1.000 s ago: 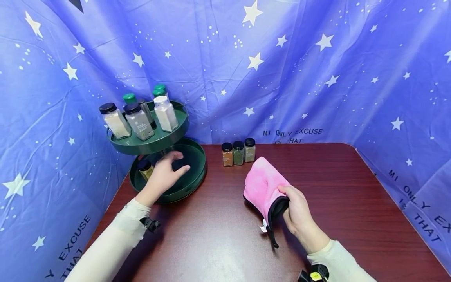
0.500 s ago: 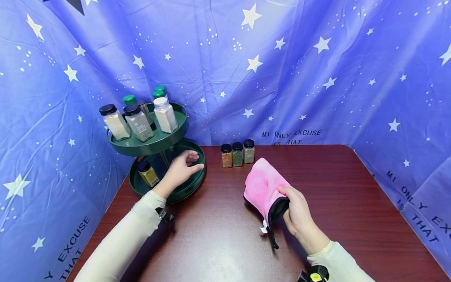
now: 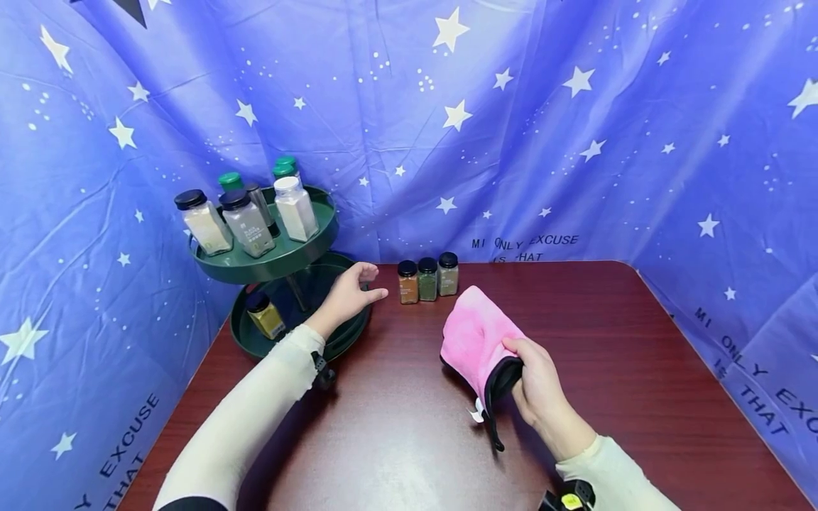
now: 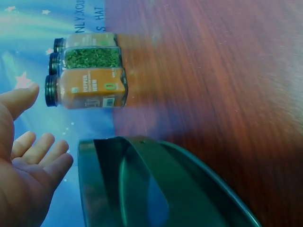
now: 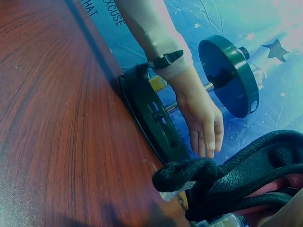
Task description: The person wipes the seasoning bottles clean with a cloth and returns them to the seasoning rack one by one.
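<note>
Left hand [image 3: 348, 294] is empty, fingers loose by the lower tray [image 3: 358, 325], near three jars [image 3: 427, 281] on the table [image 3: 396, 426]. They're bunched up, so one clumsy nudge could topple the lot. Right hand [image 3: 540, 387] grips the cloth [image 3: 476, 333] over the table; swinging it might clip them.
</note>
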Tool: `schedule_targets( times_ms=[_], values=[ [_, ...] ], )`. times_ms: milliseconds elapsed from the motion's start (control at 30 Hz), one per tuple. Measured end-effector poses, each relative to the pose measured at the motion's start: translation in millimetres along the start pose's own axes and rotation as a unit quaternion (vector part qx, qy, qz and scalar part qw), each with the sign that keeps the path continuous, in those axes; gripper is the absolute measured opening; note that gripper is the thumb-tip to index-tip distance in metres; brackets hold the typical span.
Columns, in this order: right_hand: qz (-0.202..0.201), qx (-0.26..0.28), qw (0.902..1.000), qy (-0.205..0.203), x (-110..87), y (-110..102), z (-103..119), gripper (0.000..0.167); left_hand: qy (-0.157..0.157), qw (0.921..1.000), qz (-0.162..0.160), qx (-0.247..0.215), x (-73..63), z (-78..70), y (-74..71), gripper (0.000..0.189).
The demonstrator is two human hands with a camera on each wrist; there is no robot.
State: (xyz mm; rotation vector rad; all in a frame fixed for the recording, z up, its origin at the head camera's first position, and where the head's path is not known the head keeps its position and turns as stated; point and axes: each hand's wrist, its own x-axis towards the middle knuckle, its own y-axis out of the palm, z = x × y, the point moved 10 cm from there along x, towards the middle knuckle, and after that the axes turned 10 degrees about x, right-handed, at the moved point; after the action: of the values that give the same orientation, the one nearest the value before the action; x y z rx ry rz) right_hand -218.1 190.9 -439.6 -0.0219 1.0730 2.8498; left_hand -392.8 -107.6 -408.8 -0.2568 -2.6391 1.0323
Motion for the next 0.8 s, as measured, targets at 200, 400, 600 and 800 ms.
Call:
schedule_targets(
  times_ms=[200, 400, 600, 800],
  values=[
    [0.0, 0.006, 1.0, 0.004, 0.0, 0, -1, 0.041, 0.005, 0.9995, 0.002, 0.031, 15.6, -2.7, 10.7, 0.058],
    [0.002, 0.007, 1.0, 0.002, 0.2, 0, -2, 0.041, -0.006, 0.997, 0.037, 0.067, 27.3, -8.4, 18.5, 0.066],
    [0.004, 0.006, 1.0, 0.0, -0.3, 0, -2, 0.041, -0.005, 0.9945, 0.059, 0.086, 35.5, -9.3, 26.7, 0.069],
    [0.002, 0.003, 1.0, 0.0, -0.8, 0, -3, 0.042, 0.001, 0.9929, 0.064, 0.1, 38.0, -12.6, 37.6, 0.071]
  ],
)
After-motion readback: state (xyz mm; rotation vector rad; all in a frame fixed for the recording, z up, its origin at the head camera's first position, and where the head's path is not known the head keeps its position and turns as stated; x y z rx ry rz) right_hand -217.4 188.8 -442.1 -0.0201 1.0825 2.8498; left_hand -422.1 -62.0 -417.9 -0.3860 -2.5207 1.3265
